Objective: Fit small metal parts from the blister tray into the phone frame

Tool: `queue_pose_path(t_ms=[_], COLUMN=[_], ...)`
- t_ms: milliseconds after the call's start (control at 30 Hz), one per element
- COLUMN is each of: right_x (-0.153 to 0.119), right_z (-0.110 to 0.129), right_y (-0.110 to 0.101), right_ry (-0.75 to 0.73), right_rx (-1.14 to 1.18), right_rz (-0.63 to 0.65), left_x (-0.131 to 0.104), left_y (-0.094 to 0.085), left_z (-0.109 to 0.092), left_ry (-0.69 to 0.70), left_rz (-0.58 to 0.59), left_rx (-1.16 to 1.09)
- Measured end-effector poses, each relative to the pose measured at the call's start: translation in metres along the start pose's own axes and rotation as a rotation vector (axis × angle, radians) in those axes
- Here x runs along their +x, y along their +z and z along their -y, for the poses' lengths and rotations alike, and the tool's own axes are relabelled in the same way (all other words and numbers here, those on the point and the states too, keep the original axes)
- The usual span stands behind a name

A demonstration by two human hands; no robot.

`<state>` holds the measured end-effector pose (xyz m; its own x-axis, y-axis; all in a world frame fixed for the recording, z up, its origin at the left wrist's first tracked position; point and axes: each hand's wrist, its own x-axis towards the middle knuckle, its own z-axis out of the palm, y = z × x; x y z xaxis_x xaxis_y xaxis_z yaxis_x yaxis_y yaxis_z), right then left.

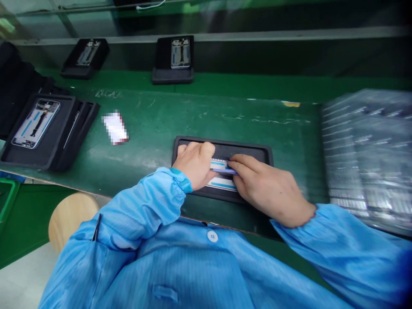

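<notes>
An opened phone housing (222, 183) with blue strips lies in a black tray (238, 148) on the green bench, directly in front of me. Across its middle runs a thin purple strip (224, 171). My left hand (195, 165) is closed at the strip's left end, its fingers curled and partly hiding the housing's left part. From the other side my right hand (268, 186) pinches the strip's right end between thumb and fingers, low over the housing. Both hands cover the housing's two ends.
Stacked black trays stand left, the top one bearing an opened phone (36, 124). Two more trays with phones, one tray (174, 76) and another tray (77, 71), sit along the back. Blurred clear plastic trays (367, 159) are at right. A wooden stool (72, 219) stands lower left.
</notes>
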<state>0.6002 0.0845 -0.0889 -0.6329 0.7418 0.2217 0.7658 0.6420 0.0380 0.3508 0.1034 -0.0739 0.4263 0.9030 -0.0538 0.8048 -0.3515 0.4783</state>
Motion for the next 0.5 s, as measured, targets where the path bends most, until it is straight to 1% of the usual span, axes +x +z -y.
queue_pose_path(t_ms=[100, 267, 333, 400, 500], right_x=[0.002, -0.006, -0.009, -0.008, -0.001], right_z=[0.006, -0.002, -0.004, -0.004, -0.003], right_y=[-0.001, 0.009, 0.012, 0.011, 0.002], right_ry=[0.006, 0.048, 0.048, 0.032, -0.002], right_rx=[-0.013, 0.117, 0.136, 0.117, 0.062], right_rz=[-0.014, -0.040, -0.038, -0.029, 0.003], left_x=[-0.001, -0.001, -0.001, -0.001, -0.001], left_y=[-0.002, -0.002, -0.002, -0.002, -0.003], left_z=[-0.001, -0.001, -0.001, -0.001, -0.001], left_ry=[-0.010, -0.016, -0.019, -0.020, -0.020], left_rz=[-0.003, 0.003, 0.005, 0.009, 0.011], left_rx=[0.009, 0.004, 0.004, 0.008, 0.013])
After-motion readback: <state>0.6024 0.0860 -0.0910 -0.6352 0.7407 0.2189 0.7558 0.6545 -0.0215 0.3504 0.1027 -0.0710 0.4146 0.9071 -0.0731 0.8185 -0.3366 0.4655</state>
